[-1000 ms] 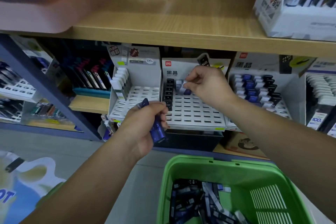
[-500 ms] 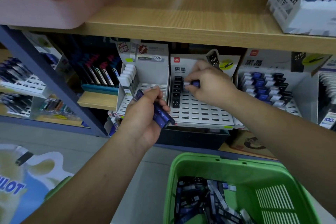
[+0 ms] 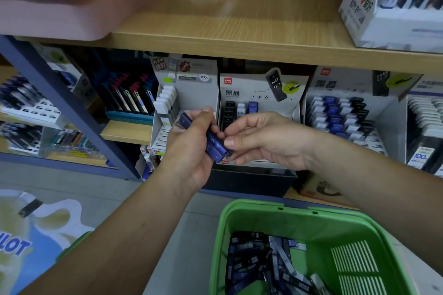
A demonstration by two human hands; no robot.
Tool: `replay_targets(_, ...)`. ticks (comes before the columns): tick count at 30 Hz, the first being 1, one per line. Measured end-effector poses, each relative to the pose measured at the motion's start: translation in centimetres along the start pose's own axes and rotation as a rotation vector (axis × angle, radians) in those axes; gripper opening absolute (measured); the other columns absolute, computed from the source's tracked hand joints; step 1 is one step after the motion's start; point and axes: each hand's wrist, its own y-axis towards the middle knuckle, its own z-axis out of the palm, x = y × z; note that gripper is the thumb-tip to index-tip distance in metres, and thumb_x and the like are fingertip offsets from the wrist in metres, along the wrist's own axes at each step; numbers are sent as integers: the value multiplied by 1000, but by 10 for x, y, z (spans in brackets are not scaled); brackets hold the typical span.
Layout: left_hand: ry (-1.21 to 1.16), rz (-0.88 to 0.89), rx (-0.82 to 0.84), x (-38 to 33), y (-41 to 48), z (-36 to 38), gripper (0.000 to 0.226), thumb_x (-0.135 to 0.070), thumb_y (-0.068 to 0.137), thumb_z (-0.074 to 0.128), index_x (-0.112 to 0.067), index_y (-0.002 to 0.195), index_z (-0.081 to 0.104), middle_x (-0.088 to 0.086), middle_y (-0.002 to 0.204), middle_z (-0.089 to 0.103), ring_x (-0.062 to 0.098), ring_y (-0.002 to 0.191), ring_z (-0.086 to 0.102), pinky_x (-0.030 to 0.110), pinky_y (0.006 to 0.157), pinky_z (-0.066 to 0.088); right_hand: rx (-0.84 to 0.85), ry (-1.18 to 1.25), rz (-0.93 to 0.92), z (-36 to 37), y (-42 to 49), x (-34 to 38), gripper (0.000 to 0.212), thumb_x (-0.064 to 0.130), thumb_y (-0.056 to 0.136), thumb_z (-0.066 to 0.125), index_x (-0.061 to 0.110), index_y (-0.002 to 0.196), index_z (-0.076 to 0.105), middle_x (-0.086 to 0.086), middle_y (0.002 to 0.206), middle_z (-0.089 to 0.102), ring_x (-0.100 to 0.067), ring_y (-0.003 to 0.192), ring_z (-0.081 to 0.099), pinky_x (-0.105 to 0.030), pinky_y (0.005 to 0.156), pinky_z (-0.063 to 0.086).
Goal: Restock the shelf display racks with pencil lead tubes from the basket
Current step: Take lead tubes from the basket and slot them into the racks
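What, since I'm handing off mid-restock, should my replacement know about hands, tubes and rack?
Left hand grips a bundle of blue tubes.
Right hand pinches the lower end of one of them.
Middle rack: a black column plus one white and one blue tube placed at its top.
Green basket holds many loose tubes.
Left to do: slot the bundle, then the basket's stock.

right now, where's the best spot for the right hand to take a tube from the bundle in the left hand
Pinch the lower-right ends of the blue lead tubes, coming from the right. The left hand wraps their middle, and they slant down toward the right hand, so those ends face it.
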Motion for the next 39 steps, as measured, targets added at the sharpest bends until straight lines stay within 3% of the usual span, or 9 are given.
replay_targets(7,-20,34,-31,1,4,-1,11,-14,102,64,-11,111,59,7,76,65,18,69,65,34,69,61,-84,-28,-7,-1,-2,-1,30,-15,85,70,-6,113,67,-31,102,73,-31,78,74,-30,67,63)
replay_targets(11,127,162,-238,2,8,-5,8,-5,100,65,-3,107,63,8,79,69,16,65,69,33,67,64,-153,48,7,-12,-6,-2,24,-13,88,68,-7,111,68,-31,98,74,-33,79,76,-30,67,64)
replay_targets(14,307,125,-115,6,1,-4,9,-13,100,67,-4,99,67,6,70,66,13,50,56,29,51,53,-218,22,-9,-16,-7,-5,21,-11,89,68,-4,109,69,-26,94,75,-32,79,76,-32,69,65)
replay_targets(17,432,105,5,12,-7,3,10,-19,100,69,-9,96,70,6,62,62,15,50,53,27,48,49,-229,-42,-38,-18,-6,-7,20,-10,89,69,-3,108,70,-26,97,75,-32,82,76,-34,72,65)
replay_targets(23,342,57,31,9,-3,6,12,-12,97,71,-6,107,71,7,77,70,13,63,61,27,52,49,-126,11,-24,-21,-8,-4,20,2,94,67,-2,114,67,-26,105,74,-31,85,75,-35,72,65)
replay_targets(28,309,63,50,11,-9,12,21,-9,95,73,-13,115,71,6,80,72,11,59,63,24,51,51,-100,81,-18,-24,-8,-8,17,-2,89,69,9,101,64,-31,111,71,-26,78,71,-28,60,52)
replay_targets(31,356,83,23,12,-8,12,23,-9,93,76,-12,115,70,12,88,73,12,63,66,25,49,49,-199,-30,-65,-27,-6,-10,33,-6,83,77,10,108,64,-14,89,75,-20,72,68,-29,58,44)
replay_targets(34,391,68,23,13,-9,13,10,-12,95,74,-8,104,70,15,89,75,16,68,67,27,52,49,-290,-121,-141,-32,-4,-9,47,-9,81,78,15,120,65,-8,77,71,-18,71,70,-29,54,50)
replay_targets(39,325,-69,-4,13,-12,14,24,-29,101,66,-4,100,63,12,78,76,17,62,71,27,56,60,-511,-201,-240,-42,9,-7,13,1,89,76,9,93,68,-19,86,73,-28,73,73,-36,69,65)
